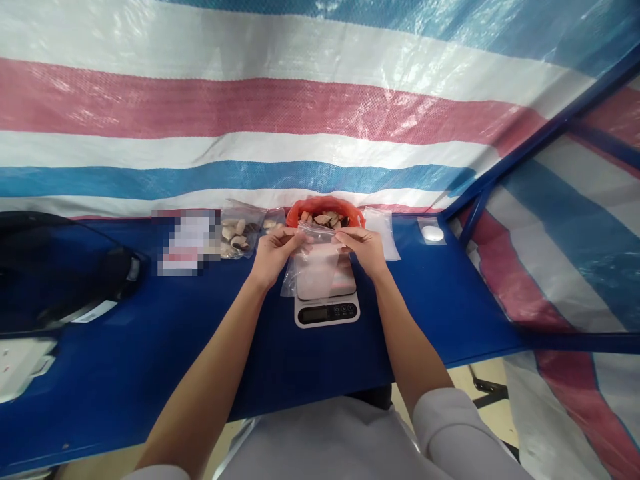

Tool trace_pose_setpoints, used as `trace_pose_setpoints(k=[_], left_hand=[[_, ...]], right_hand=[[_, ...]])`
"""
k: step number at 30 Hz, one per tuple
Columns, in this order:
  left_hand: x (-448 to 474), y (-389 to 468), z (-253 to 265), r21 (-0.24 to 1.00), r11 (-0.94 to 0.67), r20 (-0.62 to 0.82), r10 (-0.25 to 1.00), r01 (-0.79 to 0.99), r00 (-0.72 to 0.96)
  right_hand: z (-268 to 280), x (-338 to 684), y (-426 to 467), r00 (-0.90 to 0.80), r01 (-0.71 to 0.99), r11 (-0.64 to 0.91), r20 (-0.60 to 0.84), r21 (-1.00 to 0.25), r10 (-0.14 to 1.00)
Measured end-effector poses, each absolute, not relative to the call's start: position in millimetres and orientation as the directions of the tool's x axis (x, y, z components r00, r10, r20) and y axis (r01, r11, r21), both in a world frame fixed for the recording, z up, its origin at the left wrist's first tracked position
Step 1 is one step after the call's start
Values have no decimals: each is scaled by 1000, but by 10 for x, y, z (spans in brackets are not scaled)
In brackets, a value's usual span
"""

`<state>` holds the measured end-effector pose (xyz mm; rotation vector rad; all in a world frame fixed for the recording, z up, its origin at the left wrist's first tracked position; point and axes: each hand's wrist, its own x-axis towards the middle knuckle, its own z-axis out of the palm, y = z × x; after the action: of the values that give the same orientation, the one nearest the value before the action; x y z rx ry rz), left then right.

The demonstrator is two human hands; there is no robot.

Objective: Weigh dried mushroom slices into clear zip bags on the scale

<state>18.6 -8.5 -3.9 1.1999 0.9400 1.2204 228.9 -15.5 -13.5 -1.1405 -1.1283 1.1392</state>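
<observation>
A clear zip-lock bag (316, 267) hangs between my two hands, above a white kitchen scale (327, 313). My left hand (277, 252) pinches the bag's top edge on one side. On the other side, my right hand (365, 248) pinches the same edge. The bag looks flat, and the scale's plate shows through it. Just behind the bag is a red plastic bag (361, 215), open at the top, with several pale and dark dried slices (325, 219) inside. The scale's display looks dark.
Left of my hands stand clear bags of pale pieces (239, 235), with a blurred-out paper beside them. On the right lie a stack of clear bags (387, 233) and a white oval object (433, 233). A black bag (60, 273) and a power strip (25, 367) occupy the far left.
</observation>
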Motion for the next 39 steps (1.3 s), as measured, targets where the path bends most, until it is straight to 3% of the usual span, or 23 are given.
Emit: trace_pose_setpoints(k=[6,16,25,29,39], left_hand=[[229,-59,101,999,-50,53,970,-20,236],[268,-32,-51,985,-170,164,975,25,151],[310,-91,61,992,-113,120,976,-50,180],[473,-90,109,992,-103,119,956,-72,268],[1070,-103,186,988,-74,111,953,-139,282]], right_hand=[[-81,2289,-207,20,15,116,116,-993,993],[-41,2210,-255,-3,104,66,66,-992,998],[8,2269,-267,-17,30,73,72,-997,997],[78,2503,-287,-30,-21,50,51,-999,998],[80,3220,-167,129,-71,-12,-21,-997,991]])
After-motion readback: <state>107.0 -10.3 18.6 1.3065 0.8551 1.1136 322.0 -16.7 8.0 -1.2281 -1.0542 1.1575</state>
